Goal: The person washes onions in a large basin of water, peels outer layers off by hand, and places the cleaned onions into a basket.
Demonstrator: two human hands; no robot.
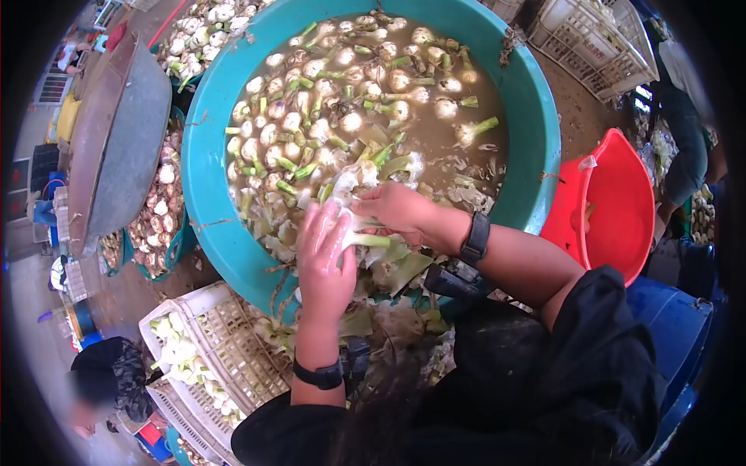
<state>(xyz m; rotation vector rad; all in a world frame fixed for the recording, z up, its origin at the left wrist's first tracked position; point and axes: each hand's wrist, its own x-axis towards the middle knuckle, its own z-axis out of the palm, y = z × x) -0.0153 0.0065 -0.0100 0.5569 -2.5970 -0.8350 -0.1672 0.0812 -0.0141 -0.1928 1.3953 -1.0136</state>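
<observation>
My left hand point(325, 247) is closed around a garlic bulb whose pale green stem point(371, 241) sticks out to the right. My right hand point(400, 213) meets it from the right, thumb and fingers pinched on the bulb's loose white skin point(350, 185). Most of the bulb is hidden by my fingers. Both hands are above the near edge of a large teal tub point(203, 159) of murky water. Many garlic bulbs with cut green stems point(351, 122) float in it. Peeled skins and leaves point(392, 268) pile up just below my hands.
A cream crate point(233, 342) with cleaned white bulbs stands at the lower left. To the right are a red basin point(618, 210) and a blue barrel point(668, 326). Sacks of bulbs point(159, 210) and a metal wheelbarrow point(128, 147) stand left. Other people are at both sides.
</observation>
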